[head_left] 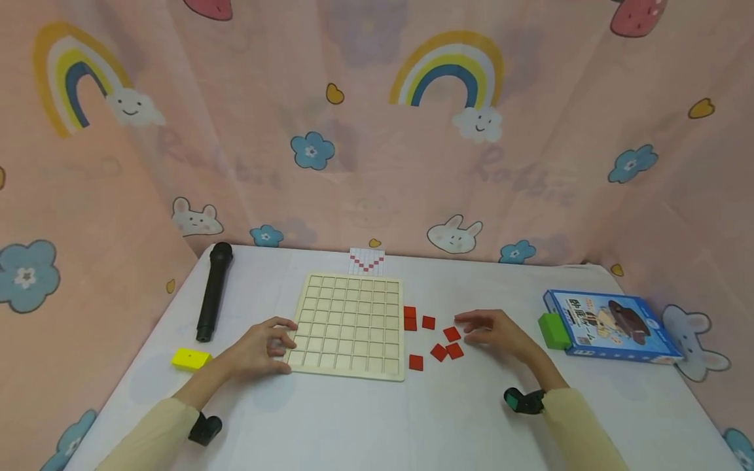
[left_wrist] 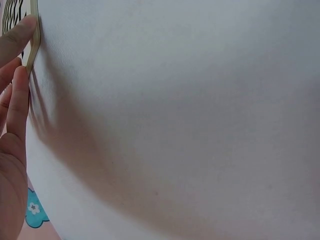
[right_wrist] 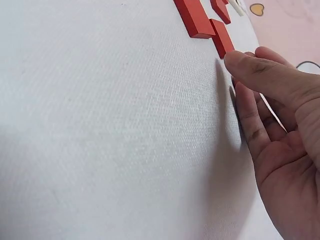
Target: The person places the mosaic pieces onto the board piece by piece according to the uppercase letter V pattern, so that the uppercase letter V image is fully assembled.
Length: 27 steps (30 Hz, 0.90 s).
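A pale, square grid board (head_left: 353,375) lies flat on the white table, and its recesses hold nothing. At its left edge my left hand (head_left: 259,350) rests with relaxed, slightly bent fingers; the left wrist view shows the thumb (left_wrist: 22,32) and a finger at the board's rim (left_wrist: 35,50). To the right of the board lie several small red square tiles (head_left: 438,352), two of them side by side against its edge. My right hand (head_left: 501,333) hovers just right of these tiles, fingers loosely bent with nothing between them. In the right wrist view its thumb overlaps a nearby red tile (right_wrist: 222,37).
Behind the board is a small white card (head_left: 366,261) with a red V of squares. A black microphone (head_left: 215,291) and a yellow block (head_left: 191,359) lie at left. At right, a green block (head_left: 554,331) sits against a blue game box (head_left: 615,327). A pink patterned curtain (head_left: 365,190) surrounds the table.
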### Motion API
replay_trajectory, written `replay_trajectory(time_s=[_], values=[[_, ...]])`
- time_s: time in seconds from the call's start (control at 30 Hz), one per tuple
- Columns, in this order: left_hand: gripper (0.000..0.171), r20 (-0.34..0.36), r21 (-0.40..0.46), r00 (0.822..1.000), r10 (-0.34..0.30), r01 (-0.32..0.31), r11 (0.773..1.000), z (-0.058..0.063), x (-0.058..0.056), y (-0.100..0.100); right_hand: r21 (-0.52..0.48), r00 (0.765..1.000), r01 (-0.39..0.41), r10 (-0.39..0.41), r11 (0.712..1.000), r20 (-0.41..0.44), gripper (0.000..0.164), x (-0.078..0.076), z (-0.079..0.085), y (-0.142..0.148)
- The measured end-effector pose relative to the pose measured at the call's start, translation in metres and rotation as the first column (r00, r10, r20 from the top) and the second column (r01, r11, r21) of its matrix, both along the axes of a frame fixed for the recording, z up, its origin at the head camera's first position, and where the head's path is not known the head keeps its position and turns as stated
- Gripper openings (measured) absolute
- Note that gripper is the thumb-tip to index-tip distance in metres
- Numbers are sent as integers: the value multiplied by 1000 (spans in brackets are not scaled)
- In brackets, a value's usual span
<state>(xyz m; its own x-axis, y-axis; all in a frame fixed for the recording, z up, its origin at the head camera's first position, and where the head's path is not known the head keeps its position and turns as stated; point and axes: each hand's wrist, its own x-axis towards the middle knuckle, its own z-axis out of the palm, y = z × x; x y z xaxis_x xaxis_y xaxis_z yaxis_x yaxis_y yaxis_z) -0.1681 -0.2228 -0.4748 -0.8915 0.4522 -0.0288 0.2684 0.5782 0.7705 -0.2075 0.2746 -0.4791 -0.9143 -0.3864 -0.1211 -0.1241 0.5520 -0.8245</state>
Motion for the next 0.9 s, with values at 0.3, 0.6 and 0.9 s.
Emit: replay_trajectory(time_s=[0.3, 0.6, 0.9], values=[[28, -5, -23, 1000, 0, 0, 1000, 0, -1, 2, -10, 997, -39, 39, 999, 62, 36, -10, -1, -3], [28, 11, -22, 1000, 11, -11, 1000, -2, -2, 0, -93, 996, -29, 37, 995, 79, 38, -11, -4, -2], [27, -2, -1, 1000, -14, 14, 1000, -1, -2, -1, -86, 997, 32, -26, 996, 75, 38, -8, -7, -2]])
